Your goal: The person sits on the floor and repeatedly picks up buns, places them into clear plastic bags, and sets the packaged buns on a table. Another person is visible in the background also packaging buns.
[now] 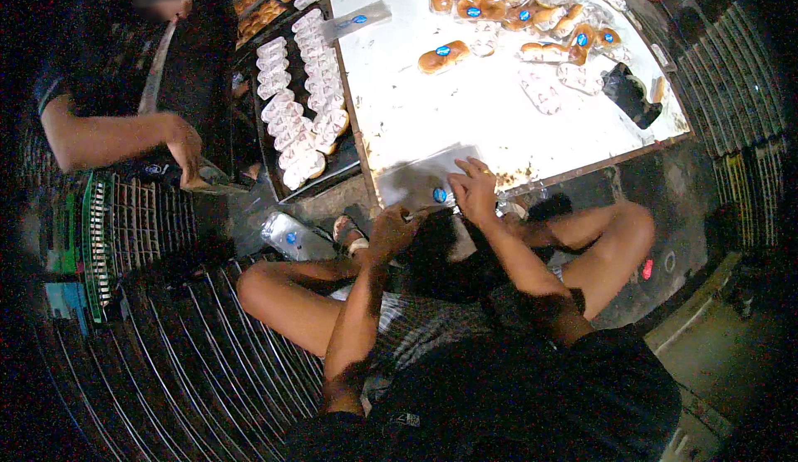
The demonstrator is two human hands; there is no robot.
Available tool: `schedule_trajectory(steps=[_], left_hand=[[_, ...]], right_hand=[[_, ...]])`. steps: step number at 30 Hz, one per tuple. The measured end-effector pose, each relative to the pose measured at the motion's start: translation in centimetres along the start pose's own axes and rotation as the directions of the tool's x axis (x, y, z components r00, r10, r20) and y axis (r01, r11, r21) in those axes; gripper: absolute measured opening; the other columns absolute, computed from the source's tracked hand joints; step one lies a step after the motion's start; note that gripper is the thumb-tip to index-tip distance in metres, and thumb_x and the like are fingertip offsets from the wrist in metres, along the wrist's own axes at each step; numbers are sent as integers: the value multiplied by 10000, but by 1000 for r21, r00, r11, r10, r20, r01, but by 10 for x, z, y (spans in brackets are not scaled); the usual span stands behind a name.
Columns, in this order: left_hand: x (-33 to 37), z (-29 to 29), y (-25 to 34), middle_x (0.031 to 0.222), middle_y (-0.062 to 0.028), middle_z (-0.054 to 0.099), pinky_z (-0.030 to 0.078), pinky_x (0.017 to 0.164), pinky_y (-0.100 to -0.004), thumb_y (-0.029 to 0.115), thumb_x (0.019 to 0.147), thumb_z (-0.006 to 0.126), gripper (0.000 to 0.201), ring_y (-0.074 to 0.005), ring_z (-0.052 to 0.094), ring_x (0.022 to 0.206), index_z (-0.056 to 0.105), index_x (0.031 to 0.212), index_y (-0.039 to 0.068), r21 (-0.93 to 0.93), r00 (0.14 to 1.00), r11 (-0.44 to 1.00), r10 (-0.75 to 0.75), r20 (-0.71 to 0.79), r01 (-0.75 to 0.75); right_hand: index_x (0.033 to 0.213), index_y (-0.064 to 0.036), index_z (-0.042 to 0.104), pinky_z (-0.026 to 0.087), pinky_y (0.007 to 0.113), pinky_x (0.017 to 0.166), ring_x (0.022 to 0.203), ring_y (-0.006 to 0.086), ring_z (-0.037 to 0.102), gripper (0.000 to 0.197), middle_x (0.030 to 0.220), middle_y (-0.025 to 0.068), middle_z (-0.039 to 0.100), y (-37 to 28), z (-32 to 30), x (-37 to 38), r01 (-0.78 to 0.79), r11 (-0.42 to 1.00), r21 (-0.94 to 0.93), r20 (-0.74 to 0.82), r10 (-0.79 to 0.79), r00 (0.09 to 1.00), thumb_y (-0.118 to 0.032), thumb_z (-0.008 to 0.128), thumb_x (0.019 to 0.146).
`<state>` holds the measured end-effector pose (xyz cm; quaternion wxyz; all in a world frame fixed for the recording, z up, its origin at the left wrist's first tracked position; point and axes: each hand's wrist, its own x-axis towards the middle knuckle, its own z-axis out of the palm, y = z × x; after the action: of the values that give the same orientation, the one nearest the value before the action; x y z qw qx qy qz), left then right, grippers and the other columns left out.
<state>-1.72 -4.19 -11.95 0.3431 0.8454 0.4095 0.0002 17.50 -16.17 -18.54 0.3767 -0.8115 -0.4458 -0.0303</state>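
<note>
Clear plastic bags (409, 179) with a blue printed label lie flat over the near left corner of the white table. My right hand (475, 194) is at their right edge, fingers bent and fingertips pinched on the plastic. Just below the near edge of the bags, my left hand (394, 232) is closed. A small pale bit shows at its fingertips, too small to name. Farther off on the table sits a bagged brown bun (444, 56) with a blue label.
Several bagged buns (482, 7) and a black bag (630, 96) lie on the white table (399, 88). Left of it, a dark tray (287, 54) holds rows of pale-topped buns. Another person's hand (187, 153) is beyond the tray. A plastic packet (293, 238) lies by my foot.
</note>
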Motion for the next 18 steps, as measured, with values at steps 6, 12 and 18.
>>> schedule_trajectory(steps=[6,12,18], left_hand=[[2,-34,18,937,-159,711,527,835,-400,504,831,767,596,-303,681,866,679,1041,-46,-557,996,829,-79,-30,49],[-2,-50,60,904,-88,712,521,821,-334,324,885,763,388,-218,675,849,682,1018,-32,-752,979,654,-84,-185,-86],[-13,-74,65,801,-74,683,513,657,-362,271,917,716,302,-202,647,725,685,1078,17,-557,999,830,43,10,-31]], right_hand=[[1063,2,731,528,305,798,872,152,677,246,968,86,750,-49,-41,24,-383,735,560,203,327,923,-209,697,941],[1288,-47,613,529,310,863,967,144,662,392,1101,88,711,-68,-62,31,-563,297,771,529,193,826,-151,712,922],[1432,-80,469,495,276,915,983,130,623,569,1090,42,655,-81,-85,44,-596,-133,792,596,-47,802,-75,703,912]])
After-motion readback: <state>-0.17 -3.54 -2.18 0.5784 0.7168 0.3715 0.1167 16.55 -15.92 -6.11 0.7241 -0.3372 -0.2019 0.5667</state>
